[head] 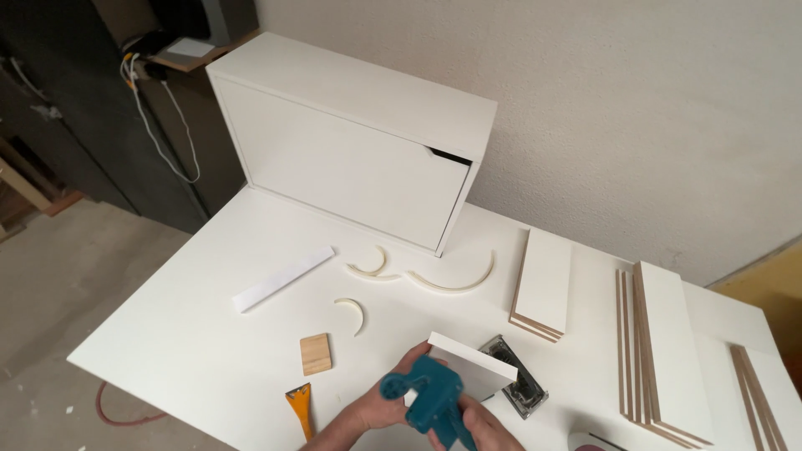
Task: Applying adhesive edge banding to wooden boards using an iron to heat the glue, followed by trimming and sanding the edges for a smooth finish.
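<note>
Teal tool against a white panel
We see our left hand and right hand, fingers clamped on the tool, above the tabletop.

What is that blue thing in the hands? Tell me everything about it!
The blue tool is teal and looks like plastic, with a rounded knob on its left end and a thicker body slanting down to the right. Both hands grip it: the left hand from the left side, the right hand from below. It is held tilted just above the table's near edge, against a small white board. The picture is blurred here, so finer parts cannot be made out.
</note>
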